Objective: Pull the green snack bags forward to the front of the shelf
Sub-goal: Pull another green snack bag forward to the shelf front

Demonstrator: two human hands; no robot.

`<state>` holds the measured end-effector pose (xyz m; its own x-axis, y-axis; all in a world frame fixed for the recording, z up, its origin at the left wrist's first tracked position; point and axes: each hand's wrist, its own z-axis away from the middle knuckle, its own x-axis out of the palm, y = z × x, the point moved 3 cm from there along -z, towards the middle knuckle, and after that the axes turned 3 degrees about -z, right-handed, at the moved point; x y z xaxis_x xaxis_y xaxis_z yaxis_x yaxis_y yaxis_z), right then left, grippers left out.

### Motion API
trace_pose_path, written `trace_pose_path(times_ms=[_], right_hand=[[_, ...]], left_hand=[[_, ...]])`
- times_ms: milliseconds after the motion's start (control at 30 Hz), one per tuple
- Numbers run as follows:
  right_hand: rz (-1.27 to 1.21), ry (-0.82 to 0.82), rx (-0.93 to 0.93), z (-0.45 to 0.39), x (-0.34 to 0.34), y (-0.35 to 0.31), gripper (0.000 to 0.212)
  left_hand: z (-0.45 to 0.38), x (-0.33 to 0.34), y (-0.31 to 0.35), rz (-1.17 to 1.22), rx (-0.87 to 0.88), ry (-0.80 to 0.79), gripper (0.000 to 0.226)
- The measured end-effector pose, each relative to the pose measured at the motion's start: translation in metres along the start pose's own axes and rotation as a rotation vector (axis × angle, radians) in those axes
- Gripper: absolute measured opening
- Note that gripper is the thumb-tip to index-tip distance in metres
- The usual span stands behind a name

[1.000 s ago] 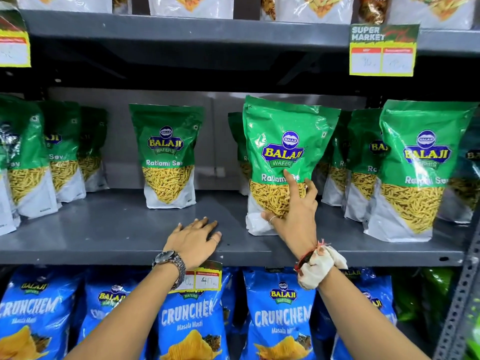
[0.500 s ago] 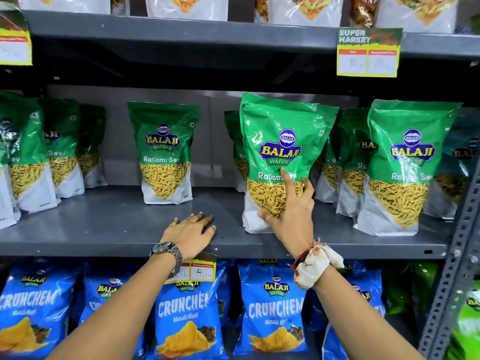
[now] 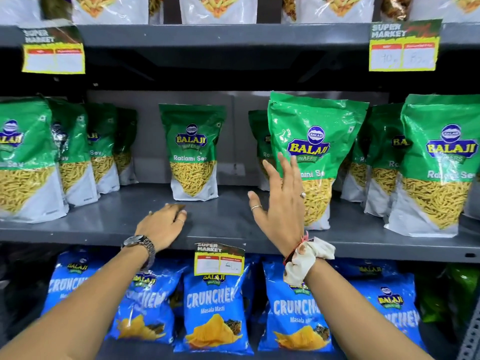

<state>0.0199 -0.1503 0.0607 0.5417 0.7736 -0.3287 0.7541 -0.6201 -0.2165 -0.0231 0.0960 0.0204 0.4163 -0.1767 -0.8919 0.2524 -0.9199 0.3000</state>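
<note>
Green Balaji Ratlami Sev bags stand on the grey middle shelf [image 3: 228, 229]. One bag [image 3: 315, 141] stands near the front edge, right of centre. My right hand [image 3: 281, 201] is open, fingers spread, just left of it and off the bag. A single bag [image 3: 192, 152] stands far back at the centre. My left hand [image 3: 162, 226] lies flat on the shelf in front of that bag, holding nothing. More green bags stand in a row at the left [image 3: 23, 157] and at the right [image 3: 436, 165], with others behind them.
Blue Crunchem bags [image 3: 215, 307] fill the shelf below. A price tag [image 3: 219, 259] hangs from the middle shelf's front edge. Two more price tags [image 3: 404, 45] hang from the upper shelf, which holds white snack bags. A perforated metal upright [image 3: 470, 341] stands at the lower right.
My right hand has let go of the front green bag and moved left, fingers spread. The left hand stays on the shelf. The camera has shifted.
</note>
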Motion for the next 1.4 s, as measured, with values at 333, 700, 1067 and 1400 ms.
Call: trace_pose_path(times_ms=[333, 700, 1067, 1400], right_hand=[[-0.06, -0.083, -0.033, -0.025, 0.099, -0.062, 0.062], [0.055, -0.277, 0.331, -0.073, 0.241, -0.095, 0.09], [0.114, -0.171, 0.542, -0.084, 0.272, -0.098, 0.098], [0.121, -0.157, 0.496, -0.073, 0.245, -0.118, 0.097]], left_hand=[[-0.02, -0.034, -0.119, -0.011, -0.044, 0.016, 0.042], [-0.052, -0.034, -0.194, 0.006, 0.181, -0.066, 0.048], [-0.048, -0.029, -0.191, -0.074, 0.339, -0.061, 0.059], [-0.049, -0.028, -0.193, -0.085, 0.351, -0.119, 0.061]])
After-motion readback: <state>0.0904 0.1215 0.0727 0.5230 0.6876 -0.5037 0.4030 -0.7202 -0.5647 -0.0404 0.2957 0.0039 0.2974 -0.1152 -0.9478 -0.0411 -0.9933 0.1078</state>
